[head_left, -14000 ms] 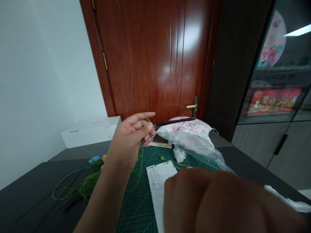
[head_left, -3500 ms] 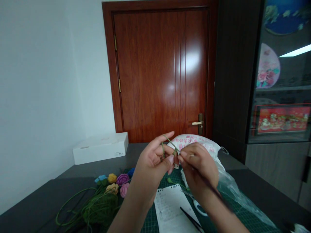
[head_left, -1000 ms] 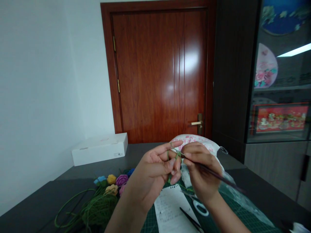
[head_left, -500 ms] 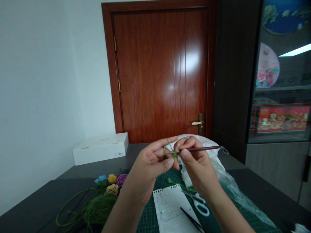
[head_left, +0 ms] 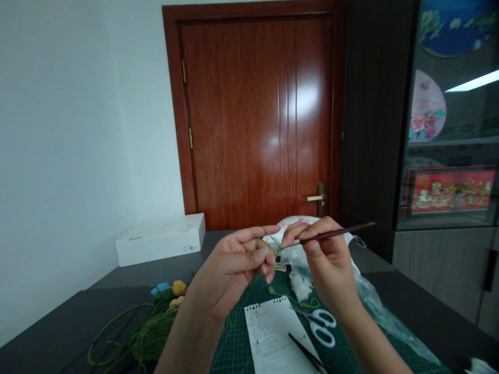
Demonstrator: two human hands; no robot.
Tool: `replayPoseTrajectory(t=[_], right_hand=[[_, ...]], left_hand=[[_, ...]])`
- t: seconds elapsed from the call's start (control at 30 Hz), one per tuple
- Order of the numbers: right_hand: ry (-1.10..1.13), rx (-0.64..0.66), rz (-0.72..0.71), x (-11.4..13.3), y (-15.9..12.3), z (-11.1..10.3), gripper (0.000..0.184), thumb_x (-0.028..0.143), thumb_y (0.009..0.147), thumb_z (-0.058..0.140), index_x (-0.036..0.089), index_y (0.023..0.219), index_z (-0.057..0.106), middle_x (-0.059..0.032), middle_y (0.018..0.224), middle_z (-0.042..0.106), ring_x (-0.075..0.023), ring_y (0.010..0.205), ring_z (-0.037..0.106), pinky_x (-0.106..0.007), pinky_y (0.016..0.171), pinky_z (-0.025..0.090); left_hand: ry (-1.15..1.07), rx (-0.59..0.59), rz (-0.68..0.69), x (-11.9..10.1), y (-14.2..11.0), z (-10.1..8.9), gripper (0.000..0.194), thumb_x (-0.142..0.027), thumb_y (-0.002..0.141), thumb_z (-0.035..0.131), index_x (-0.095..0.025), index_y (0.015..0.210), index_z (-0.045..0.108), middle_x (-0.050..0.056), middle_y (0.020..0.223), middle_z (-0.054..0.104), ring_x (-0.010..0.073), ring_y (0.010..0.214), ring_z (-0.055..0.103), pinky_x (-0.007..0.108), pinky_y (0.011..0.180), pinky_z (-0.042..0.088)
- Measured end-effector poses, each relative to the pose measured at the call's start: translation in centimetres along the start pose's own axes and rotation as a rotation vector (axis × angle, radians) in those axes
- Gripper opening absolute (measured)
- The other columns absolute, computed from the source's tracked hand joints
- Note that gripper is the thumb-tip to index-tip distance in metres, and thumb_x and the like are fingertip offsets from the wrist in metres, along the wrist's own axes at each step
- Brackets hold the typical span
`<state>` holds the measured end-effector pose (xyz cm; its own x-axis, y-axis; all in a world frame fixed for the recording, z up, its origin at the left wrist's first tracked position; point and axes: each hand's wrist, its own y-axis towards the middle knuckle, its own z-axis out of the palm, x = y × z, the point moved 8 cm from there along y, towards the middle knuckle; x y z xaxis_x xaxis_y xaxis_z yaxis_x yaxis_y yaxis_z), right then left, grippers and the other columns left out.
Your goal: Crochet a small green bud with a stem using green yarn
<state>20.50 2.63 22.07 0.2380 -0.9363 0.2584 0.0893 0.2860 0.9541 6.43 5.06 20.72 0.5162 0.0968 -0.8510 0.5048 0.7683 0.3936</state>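
Above the green gridded cutting mat, our left hand pinches green yarn taut for an even stitch, our right hand pinching a slim dark crochet hook close by.

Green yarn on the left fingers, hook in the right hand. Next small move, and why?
Probably catch the green yarn with the tip of the crochet hook and draw it through. The right hand holds the hook with its tip close to the yarn, and the left hand keeps the yarn strung over its fingers.
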Motion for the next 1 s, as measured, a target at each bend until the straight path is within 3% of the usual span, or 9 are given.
replayPoseTrajectory(t=[0.17,0.27,0.37,0.47,0.57,0.67,0.77,0.87,1.0], right_hand=[[-0.603,0.125,-0.479,4.3,-1.0,2.1,0.019,0.010,0.092,0.067,0.028,0.100,0.067,-0.0014,0.093,0.076,-0.0212,0.087,0.071,-0.041,0.081,0.056],[-0.809,-0.034,-0.549,4.8,-1.8,2.0,0.026,0.004,0.086,0.068,0.028,0.096,0.068,-0.0003,0.087,0.072,-0.0192,0.079,0.066,-0.039,0.076,0.054],[-0.878,0.013,-0.535,4.3,-2.2,2.8,0.023,0.006,0.087,0.067,0.026,0.098,0.065,-0.0010,0.085,0.069,-0.0191,0.078,0.063,-0.038,0.075,0.050],[-0.674,-0.049,-0.298,3.3,-1.4,1.4,0.009,0.015,0.096,0.058,0.023,0.097,0.061,-0.0014,0.082,0.065,-0.0178,0.076,0.062,-0.035,0.073,0.047],[-0.244,-0.180,0.138,0.4,-0.6,-0.5,0.020,0.026,0.103,0.052,0.022,0.084,0.058,0.0019,0.069,0.055,-0.0142,0.063,0.052,-0.030,0.063,0.041],[0.248,-0.094,0.555,-3.0,-1.0,1.2,0.031,0.037,0.101,0.057,0.021,0.074,0.051,0.0043,0.061,0.048,-0.0125,0.058,0.043,-0.027,0.060,0.037],[0.476,-0.037,0.693,-4.3,-1.6,2.9,0.033,0.039,0.096,0.067,0.021,0.074,0.049,0.0046,0.061,0.052,-0.0117,0.060,0.048,-0.026,0.063,0.041],[0.393,-0.089,0.534,-3.9,-1.3,2.5,0.028,0.034,0.092,0.073,0.023,0.080,0.050,0.0044,0.069,0.059,-0.0127,0.066,0.056,-0.027,0.067,0.046],[-0.266,-0.079,-0.022,0.6,-0.6,1.1,0.014,0.019,0.091,0.069,0.026,0.085,0.058,0.0016,0.078,0.066,-0.0168,0.072,0.063,-0.032,0.067,0.050]], left_hand=[[-0.043,-0.024,-0.008,0.3,-0.1,0.8,0.043,-0.013,0.073,0.083,-0.005,0.115,0.074,0.004,0.067,0.069,0.0122,0.059,0.060,0.024,0.057,0.050],[0.008,-0.085,0.047,0.3,-0.2,0.8,0.045,-0.012,0.076,0.081,-0.005,0.119,0.071,0.002,0.069,0.068,0.0111,0.062,0.060,0.023,0.062,0.051],[0.195,-0.154,0.159,-0.5,-0.4,0.4,0.047,-0.012,0.080,0.078,-0.008,0.126,0.067,0.001,0.071,0.070,0.0115,0.065,0.063,0.024,0.066,0.051],[0.360,-0.176,0.218,-1.2,-0.6,0.2,0.048,-0.013,0.083,0.075,-0.010,0.130,0.065,0.000,0.070,0.071,0.0112,0.063,0.063,0.024,0.066,0.049],[0.373,-0.157,0.201,-1.4,-0.6,-0.1,0.038,-0.013,0.083,0.075,-0.010,0.120,0.071,0.001,0.070,0.071,0.0113,0.064,0.063,0.024,0.065,0.049],[0.303,-0.101,0.162,-1.1,-0.3,0.0,0.030,-0.014,0.081,0.076,-0.011,0.110,0.076,0.002,0.072,0.071,0.0121,0.068,0.064,0.024,0.066,0.049],[0.267,-0.085,0.172,-1.0,-0.2,0.2,0.029,-0.015,0.082,0.076,-0.012,0.110,0.077,0.004,0.077,0.074,0.0139,0.073,0.067,0.026,0.072,0.051],[0.276,-0.127,0.208,-1.2,-0.4,0.4,0.033,-0.014,0.082,0.076,-0.013,0.115,0.076,0.002,0.076,0.073,0.0137,0.075,0.066,0.027,0.079,0.051],[0.272,-0.213,0.224,-1.2,-0.9,0.7,0.038,-0.014,0.082,0.078,-0.014,0.119,0.075,0.000,0.073,0.070,0.0133,0.076,0.064,0.027,0.084,0.050]])
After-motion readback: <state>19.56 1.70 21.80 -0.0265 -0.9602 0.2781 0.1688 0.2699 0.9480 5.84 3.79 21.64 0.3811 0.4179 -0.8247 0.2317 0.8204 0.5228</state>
